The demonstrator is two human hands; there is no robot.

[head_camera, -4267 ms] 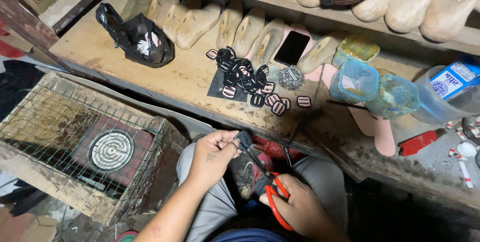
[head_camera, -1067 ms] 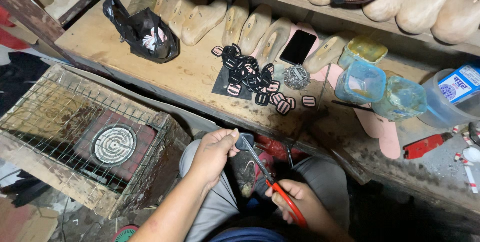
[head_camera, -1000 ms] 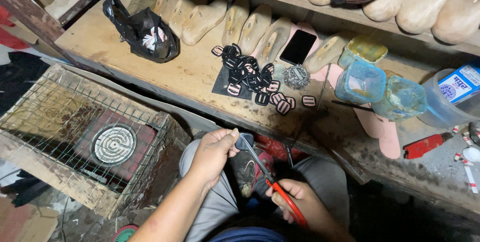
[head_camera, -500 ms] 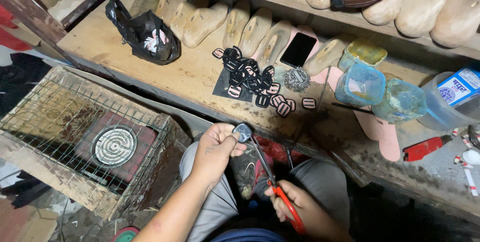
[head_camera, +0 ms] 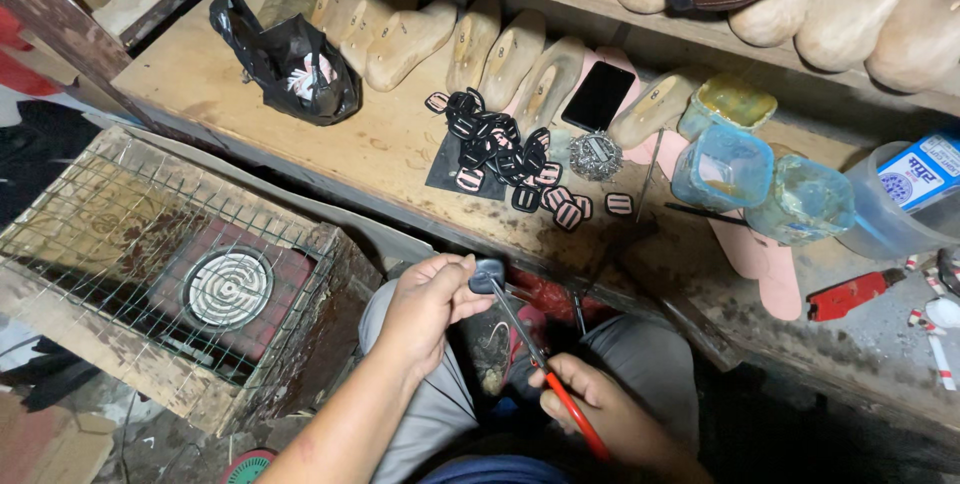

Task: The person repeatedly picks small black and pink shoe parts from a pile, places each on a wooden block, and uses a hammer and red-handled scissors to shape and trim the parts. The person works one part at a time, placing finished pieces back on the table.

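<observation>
Left hand (head_camera: 425,302) is closed, with thumb and fingers pinching a small dark piece (head_camera: 487,273) held up in front of the bench edge. Right hand (head_camera: 590,412) is closed around the red handles of a pair of pliers (head_camera: 540,369); the metal nose of the pliers reaches up to the dark piece and meets it. The 2 hands are apart, joined only through the tool and the piece. Both are above the person's lap, where a worn shoe (head_camera: 497,344) sits between the knees.

On the wooden bench (head_camera: 220,74) lie a pile of black buckles (head_camera: 495,139), a black phone (head_camera: 598,95), a black plastic bag (head_camera: 290,59) and 2 blue tubs (head_camera: 722,166). A wire-covered crate (head_camera: 150,264) stands to the left.
</observation>
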